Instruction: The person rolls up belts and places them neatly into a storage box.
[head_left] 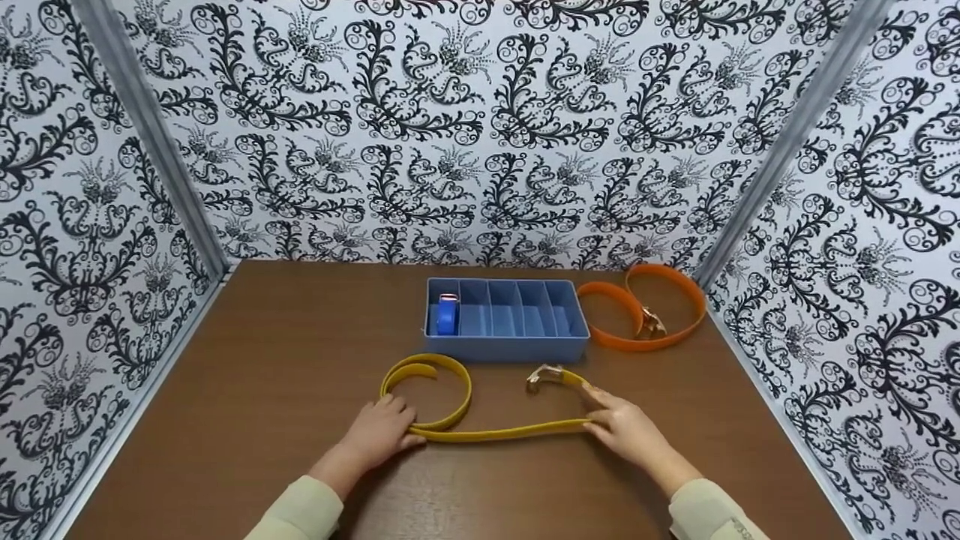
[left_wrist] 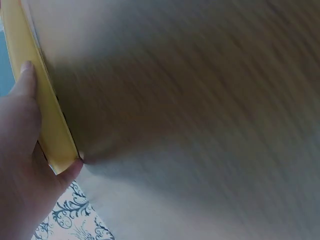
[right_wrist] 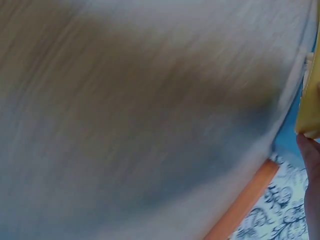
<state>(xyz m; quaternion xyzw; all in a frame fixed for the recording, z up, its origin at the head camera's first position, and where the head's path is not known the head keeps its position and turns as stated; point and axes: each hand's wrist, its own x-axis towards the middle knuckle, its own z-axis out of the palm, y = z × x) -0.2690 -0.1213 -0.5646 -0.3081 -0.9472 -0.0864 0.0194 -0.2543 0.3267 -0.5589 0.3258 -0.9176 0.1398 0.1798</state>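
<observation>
A yellow belt (head_left: 502, 433) stands on its edge on the brown table, its tail coiled in a loop at the left. My left hand (head_left: 375, 433) grips it where the loop meets the straight run; in the left wrist view, finger and thumb lie on both sides of the strap (left_wrist: 47, 112). Farther right, my right hand (head_left: 628, 429) holds the bend near the other end. From there the strap turns back to a gold-coloured buckle (head_left: 544, 375). The right wrist view catches only a piece of yellow strap (right_wrist: 309, 115) with a finger at its lower edge.
Behind the belt stands a blue divided box (head_left: 506, 349), with a rolled blue belt (head_left: 447, 315) in its leftmost compartment. An orange belt (head_left: 637, 345) lies looped to the right of the box. Patterned walls (head_left: 450, 150) enclose the brown table (head_left: 300, 315) at the back and sides.
</observation>
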